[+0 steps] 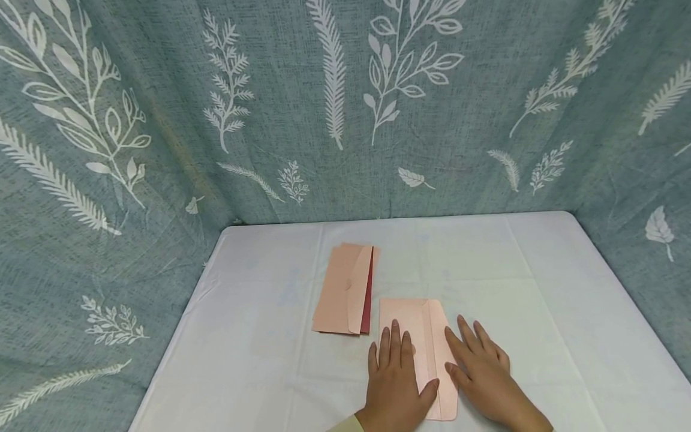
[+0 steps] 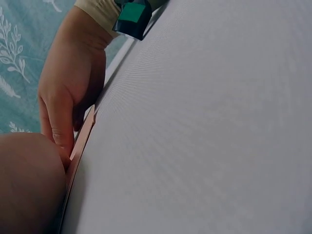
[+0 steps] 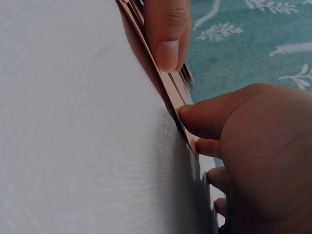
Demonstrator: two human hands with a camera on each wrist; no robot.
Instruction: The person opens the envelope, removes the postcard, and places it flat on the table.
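A pale pink envelope [image 1: 402, 312] lies on the white-covered table with its flap [image 1: 444, 348] unfolded toward the right. My left hand [image 1: 396, 378] rests palm down on the envelope's body, fingers extended forward and thumb reaching toward the flap. At the flap's right edge is my right hand [image 1: 483, 375]; its thumb and index fingertip touch the flap, while the other fingers lie beyond it. In the right wrist view, the right hand [image 3: 273, 151] is beside the thin edge of the envelope [image 3: 173, 92], with the left thumb [image 3: 168, 53] above it.
Behind and left of the hands lies a loose stack of pink envelopes [image 1: 337, 288], with a dark red strip [image 1: 367, 300] showing along its right side. A teal leaf-patterned curtain [image 1: 302, 108] surrounds the white tabletop [image 1: 243, 330] at the back and sides.
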